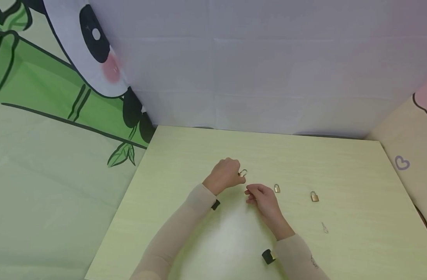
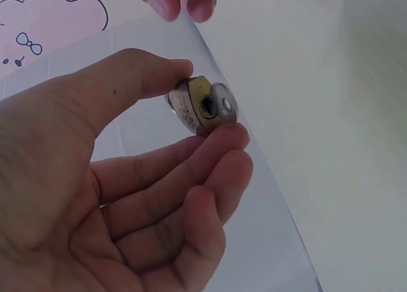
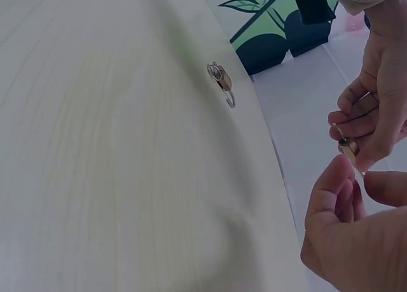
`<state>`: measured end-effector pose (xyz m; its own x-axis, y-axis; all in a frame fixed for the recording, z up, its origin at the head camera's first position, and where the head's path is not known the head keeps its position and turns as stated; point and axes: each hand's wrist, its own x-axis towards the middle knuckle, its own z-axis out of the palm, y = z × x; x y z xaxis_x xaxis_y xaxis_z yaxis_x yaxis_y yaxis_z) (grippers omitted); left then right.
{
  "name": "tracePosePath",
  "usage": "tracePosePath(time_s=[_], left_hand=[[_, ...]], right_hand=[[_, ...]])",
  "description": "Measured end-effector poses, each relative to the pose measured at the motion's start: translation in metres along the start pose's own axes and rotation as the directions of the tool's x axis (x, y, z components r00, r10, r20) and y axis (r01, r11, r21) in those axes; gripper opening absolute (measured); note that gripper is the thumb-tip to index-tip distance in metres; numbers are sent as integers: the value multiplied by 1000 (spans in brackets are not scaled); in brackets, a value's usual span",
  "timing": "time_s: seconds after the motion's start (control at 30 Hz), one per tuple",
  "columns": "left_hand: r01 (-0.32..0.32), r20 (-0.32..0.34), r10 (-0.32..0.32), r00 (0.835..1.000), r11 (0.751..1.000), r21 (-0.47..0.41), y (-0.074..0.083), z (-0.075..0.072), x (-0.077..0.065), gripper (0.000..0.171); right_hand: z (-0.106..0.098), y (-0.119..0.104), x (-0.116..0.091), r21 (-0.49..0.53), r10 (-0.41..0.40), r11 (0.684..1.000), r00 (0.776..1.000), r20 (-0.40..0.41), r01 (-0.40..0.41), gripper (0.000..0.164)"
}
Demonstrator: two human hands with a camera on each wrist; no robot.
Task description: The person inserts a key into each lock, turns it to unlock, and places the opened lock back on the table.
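- Nearest, a thin silvery object [image 1: 325, 228], perhaps a key, is seen on the table [image 1: 185, 144], to the right of the held padlock [image 2: 201, 92] and closer to the person.
- The right hand [image 1: 265, 198] is placed just beside the held padlock, on its near right side. Its thumb and fingertips are set close together; whether anything is pinched between them cannot be told.
- Two brass-coloured padlocks are seen to the right of the held padlock: a larger padlock [image 1: 314, 197] well apart, and a smaller padlock [image 1: 277, 189] nearer to it.
- The held padlock itself is pinched up off the table between the thumb and fingers of the left hand [image 1: 224, 175]. A dark opening and a silvery part are shown at one end. For such fine work, the body is best gripped firmly by its sides, with the opening left uncovered; pressure is best applied squarely, since a small body could be turned within the pinch.
- Farthest, beyond the held padlock, a pale sheet [image 1: 255, 77] is seen.
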<state>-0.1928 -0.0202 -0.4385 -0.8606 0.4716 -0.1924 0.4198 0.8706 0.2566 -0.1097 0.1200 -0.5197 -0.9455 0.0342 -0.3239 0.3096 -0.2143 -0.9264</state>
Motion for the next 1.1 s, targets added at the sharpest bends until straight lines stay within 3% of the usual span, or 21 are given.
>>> tracePosePath(time_s=[0.13,0.23,0.3,0.4,0.47,0.53,0.63,0.83,0.97,1.1], left_hand=[[-55,25,55,998,998,4,-1,-4,-3,24],[-156,41,157,987,988,-21,-4,-5,-5,22],[-249,44,250,967,968,-30,-7,-4,-5,21],[-380,25,380,925,925,-2,-10,-2,-4,18],[-436,7,436,900,899,37,-11,-1,-4,16],[-459,-2,460,888,886,68,-12,-2,-4,15],[-463,5,465,885,881,94,-11,-4,-6,15],[-479,14,479,878,874,83,-11,-6,-8,19],[-499,10,500,866,863,82,-12,-6,-9,19],[-512,11,513,859,855,80,-12,-6,-11,19]], right_hand=[[-9,-4,0,-24,-11,1000,1000,-21,10,33],[-15,-8,0,-33,-25,999,999,-40,24,35],[-19,-10,0,-40,-43,998,998,-45,41,35],[-23,-13,-1,-63,-75,995,996,-53,71,32],[-25,-14,-1,-96,-103,991,993,-51,98,32],[-28,-15,-1,-126,-131,984,990,-43,125,31],[-31,-17,-1,-188,-189,965,982,-8,185,28],[-31,-32,-10,-301,-312,896,945,94,326,21],[-26,-43,-18,-334,-331,872,934,136,358,19],[-29,-37,-13,-346,-301,877,942,149,335,20]])
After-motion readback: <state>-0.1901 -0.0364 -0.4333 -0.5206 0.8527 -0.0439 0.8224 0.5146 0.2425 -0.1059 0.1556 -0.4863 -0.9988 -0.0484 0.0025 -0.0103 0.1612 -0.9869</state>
